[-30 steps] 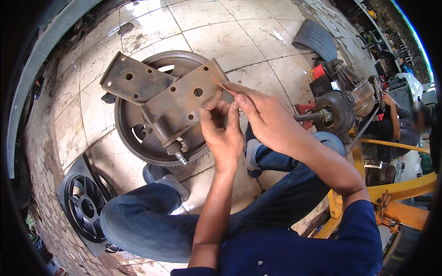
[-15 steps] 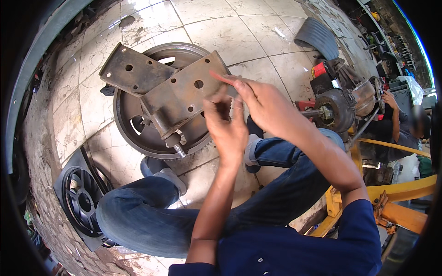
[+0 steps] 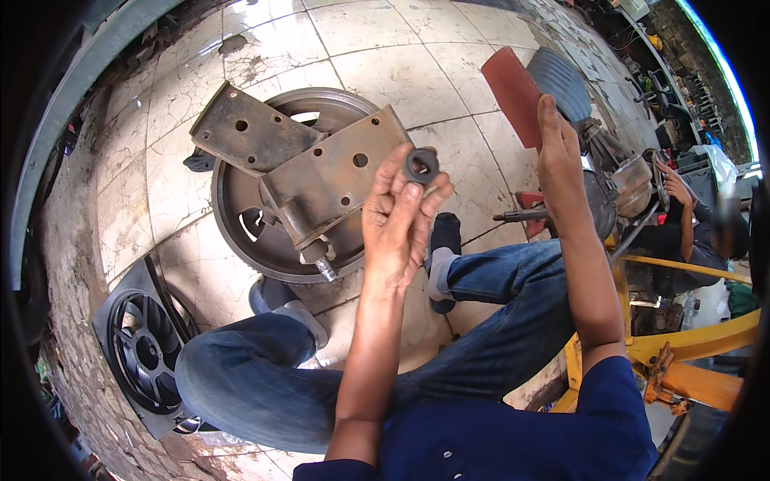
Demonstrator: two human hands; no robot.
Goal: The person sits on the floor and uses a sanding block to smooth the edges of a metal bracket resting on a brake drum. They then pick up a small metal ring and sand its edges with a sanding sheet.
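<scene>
My left hand (image 3: 391, 232) is closed on a small dark metal ring (image 3: 409, 168), gripping it between thumb and fingers with its hole facing me. Apart from it, to the right, my right hand (image 3: 559, 156) holds a reddish-brown sheet of sandpaper (image 3: 513, 96) by its lower end. Beyond my left hand, a rusty metal bracket with holes (image 3: 325, 172) lies on a second bracket (image 3: 253, 132). Both rest on a large metal wheel with a toothed rim (image 3: 233, 228) on the floor. A short shaft (image 3: 317, 255) sticks out at the near end of the upper bracket.
A black fan in a shroud (image 3: 147, 349) lies at the left by a rough wall edge. On the right are a ribbed grey curved sheet (image 3: 561, 76), a greasy machine part with a shaft (image 3: 521, 215) and a yellow steel frame (image 3: 698, 341). Another person (image 3: 706, 232) sits beyond.
My hands, close together over the bracket before, have moved apart. The right has swung right with the sandpaper, now seen flat. My left hand has turned, and the ring shows in it.
</scene>
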